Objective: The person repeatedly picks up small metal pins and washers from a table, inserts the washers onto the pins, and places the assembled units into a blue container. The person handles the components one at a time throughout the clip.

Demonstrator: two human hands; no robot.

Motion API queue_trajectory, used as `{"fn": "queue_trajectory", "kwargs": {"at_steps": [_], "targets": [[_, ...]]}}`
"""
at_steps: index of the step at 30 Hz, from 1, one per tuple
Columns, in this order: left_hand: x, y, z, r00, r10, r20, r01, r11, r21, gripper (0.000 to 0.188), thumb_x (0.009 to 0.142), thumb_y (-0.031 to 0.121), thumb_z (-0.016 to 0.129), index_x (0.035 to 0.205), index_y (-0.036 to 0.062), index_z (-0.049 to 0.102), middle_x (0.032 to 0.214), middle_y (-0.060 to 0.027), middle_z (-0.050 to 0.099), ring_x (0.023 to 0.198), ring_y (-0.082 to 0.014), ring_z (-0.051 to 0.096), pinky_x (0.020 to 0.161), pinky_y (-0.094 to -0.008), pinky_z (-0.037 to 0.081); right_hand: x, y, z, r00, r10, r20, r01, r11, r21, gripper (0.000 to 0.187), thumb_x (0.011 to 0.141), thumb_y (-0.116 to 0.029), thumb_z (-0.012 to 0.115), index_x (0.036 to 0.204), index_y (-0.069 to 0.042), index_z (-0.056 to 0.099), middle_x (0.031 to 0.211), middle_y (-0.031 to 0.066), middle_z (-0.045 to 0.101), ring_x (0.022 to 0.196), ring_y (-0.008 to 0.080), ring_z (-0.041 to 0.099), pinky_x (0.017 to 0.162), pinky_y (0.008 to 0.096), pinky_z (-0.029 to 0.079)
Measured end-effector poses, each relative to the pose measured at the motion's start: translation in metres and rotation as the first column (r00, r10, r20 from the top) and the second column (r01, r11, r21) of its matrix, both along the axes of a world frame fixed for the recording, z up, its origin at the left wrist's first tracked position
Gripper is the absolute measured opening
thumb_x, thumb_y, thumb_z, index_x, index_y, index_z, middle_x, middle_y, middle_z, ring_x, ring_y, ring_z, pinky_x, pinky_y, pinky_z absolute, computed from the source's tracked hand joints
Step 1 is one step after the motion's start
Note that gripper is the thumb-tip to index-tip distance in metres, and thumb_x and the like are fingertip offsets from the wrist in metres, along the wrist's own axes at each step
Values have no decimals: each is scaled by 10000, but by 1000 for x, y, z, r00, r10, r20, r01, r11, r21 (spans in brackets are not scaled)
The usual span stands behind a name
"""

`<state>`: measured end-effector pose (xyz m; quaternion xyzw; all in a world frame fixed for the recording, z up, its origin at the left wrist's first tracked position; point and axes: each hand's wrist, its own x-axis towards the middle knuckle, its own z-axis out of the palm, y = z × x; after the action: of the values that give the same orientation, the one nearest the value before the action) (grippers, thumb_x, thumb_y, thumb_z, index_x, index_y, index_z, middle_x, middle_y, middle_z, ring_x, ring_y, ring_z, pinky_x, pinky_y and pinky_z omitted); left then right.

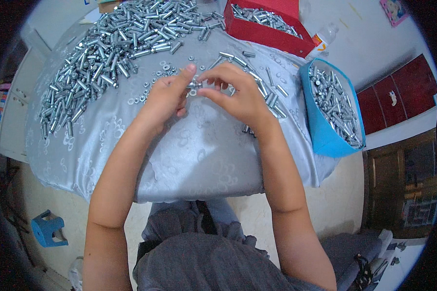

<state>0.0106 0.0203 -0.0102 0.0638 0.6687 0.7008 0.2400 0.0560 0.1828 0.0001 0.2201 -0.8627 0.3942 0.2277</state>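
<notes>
My left hand (166, 95) and my right hand (235, 92) meet over the middle of a table draped in a pale blue cloth (194, 155). Between their fingertips they pinch a small metal bolt with a washer (194, 88). A large heap of silver metal bolts (116, 43) spreads to the left and behind the hands. Loose washers (153, 80) lie scattered just left of the left hand. A few assembled bolts (272, 94) lie to the right of the right hand.
A red box (267, 34) with bolts stands at the back. A blue box (325, 131) full of bolts hangs off the table's right side. A plastic bottle (323, 39) lies behind it. A small blue stool (48, 228) sits on the floor, lower left.
</notes>
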Motion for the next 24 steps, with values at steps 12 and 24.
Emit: {"fn": "queue_trajectory", "kwargs": {"at_steps": [12,24], "targets": [[2,3,-3,999,-36,17,36,999,-12,515,780,555,506,589,81,447,493,16,369,412,-82,353,387,-234,318,6,4,8,933,-130,335,46,968,248,218,739,-244,625,820,-45,586,698,99,552,627,249,523,591,340,428],[1,2,-3,994,-91,66,84,992,99,486,815,514,484,573,98,419,486,26,343,397,-76,329,376,-233,314,12,-2,15,937,-90,339,86,996,25,259,704,-250,674,812,-34,581,678,92,548,591,198,524,545,306,423]]}}
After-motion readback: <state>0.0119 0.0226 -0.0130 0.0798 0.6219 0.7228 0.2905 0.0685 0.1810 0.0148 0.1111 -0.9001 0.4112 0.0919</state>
